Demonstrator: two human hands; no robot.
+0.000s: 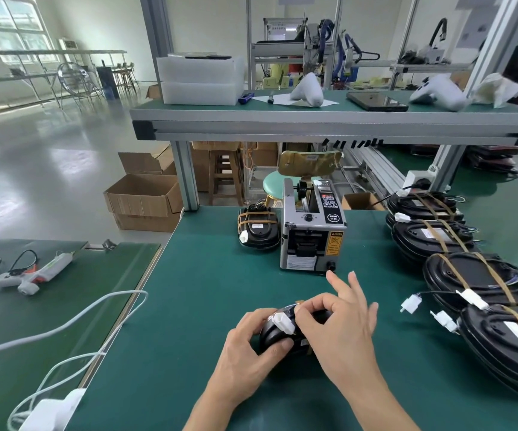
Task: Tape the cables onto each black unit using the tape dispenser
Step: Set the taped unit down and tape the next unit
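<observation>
Both hands, left hand and right hand, grip the black unit.

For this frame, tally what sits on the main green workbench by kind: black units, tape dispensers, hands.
Black units: 6, one held, one beside the dispenser, four at right; the right pile may hide more
Tape dispensers: 1
Hands: 2, left hand, right hand
Total: 9

The tape dispenser stands mid-frame on the table, one taped unit touching its left side. A row of units fills the right edge. Lower centre, both hands sit on another unit.
</observation>
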